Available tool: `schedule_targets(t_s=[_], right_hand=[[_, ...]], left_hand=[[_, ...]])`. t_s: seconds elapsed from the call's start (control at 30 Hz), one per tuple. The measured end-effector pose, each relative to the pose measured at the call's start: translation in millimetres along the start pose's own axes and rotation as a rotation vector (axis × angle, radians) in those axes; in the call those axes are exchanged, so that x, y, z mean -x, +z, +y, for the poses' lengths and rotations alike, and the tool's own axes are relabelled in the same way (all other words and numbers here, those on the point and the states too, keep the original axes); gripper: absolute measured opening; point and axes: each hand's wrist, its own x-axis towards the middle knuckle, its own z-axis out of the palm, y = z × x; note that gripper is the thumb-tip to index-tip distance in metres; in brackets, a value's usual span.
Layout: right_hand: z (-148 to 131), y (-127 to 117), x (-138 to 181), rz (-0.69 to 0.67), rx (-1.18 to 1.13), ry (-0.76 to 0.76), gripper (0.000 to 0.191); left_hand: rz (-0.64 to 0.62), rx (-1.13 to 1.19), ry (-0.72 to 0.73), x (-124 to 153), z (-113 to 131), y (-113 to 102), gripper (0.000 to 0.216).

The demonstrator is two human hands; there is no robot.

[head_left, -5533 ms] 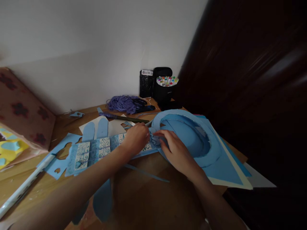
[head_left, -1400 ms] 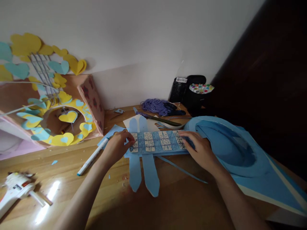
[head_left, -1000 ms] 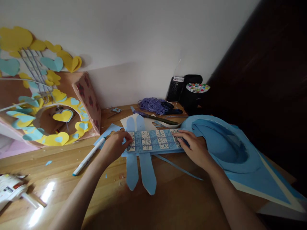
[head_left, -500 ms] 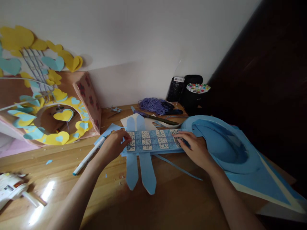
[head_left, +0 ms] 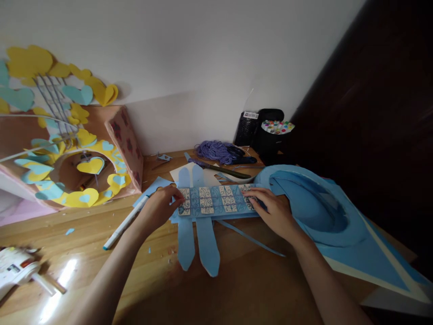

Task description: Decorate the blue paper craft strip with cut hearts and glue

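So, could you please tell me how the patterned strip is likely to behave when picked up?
The patterned strip looks thin, so it is probably light. Being long and narrow, it may sag if lifted by one end. The tabs poking out beneath it could come along or stay behind; I cannot see whether they are attached.

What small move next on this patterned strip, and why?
I'd probably slide the right grip inward along the scroll-patterned strip, pressing lightly, while the left grip steadies the opposite end: both sit near its ends, and two pointed blue strips cross underneath.
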Motion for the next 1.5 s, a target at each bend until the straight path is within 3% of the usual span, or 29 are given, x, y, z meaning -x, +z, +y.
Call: schedule_targets(t_s=[0.67, 0.8, 1.0, 1.2, 1.3, 1.4, 1.5], right_hand=[[-1, 0, -1, -0.031, -0.039, 0.011, 0.023], [-4, 1, 0, -0.048, -0.099, 0.054, 0.032], [-10, 0, -1, 0.030, -0.141, 0.141, 0.040], [-16, 2, 1, 0.175, -0.205, 0.090, 0.038], [-18, 2, 5, 0.226, -0.233, 0.095, 0.039], [-18, 3, 10, 0.277, -0.249, 0.085, 0.040], [-18, 7, 12, 0.339, -0.292, 0.101, 0.037]], left_hand=[[0.014, -0.035, 0.013, 0, -6, 0, 0.013], [0.016, -0.053, 0.017, 2, -4, -1, 0.015], [-0.006, -0.066, 0.004, 2, -2, -2, 0.016], [0.007, -0.051, 0.014, 5, 0, -2, 0.012], [0.037, -0.043, 0.014, 9, 4, -10, 0.012], [0.117, -0.025, -0.023, 23, 12, -33, 0.015], [0.180, -0.058, -0.168, 53, 17, -59, 0.019]])
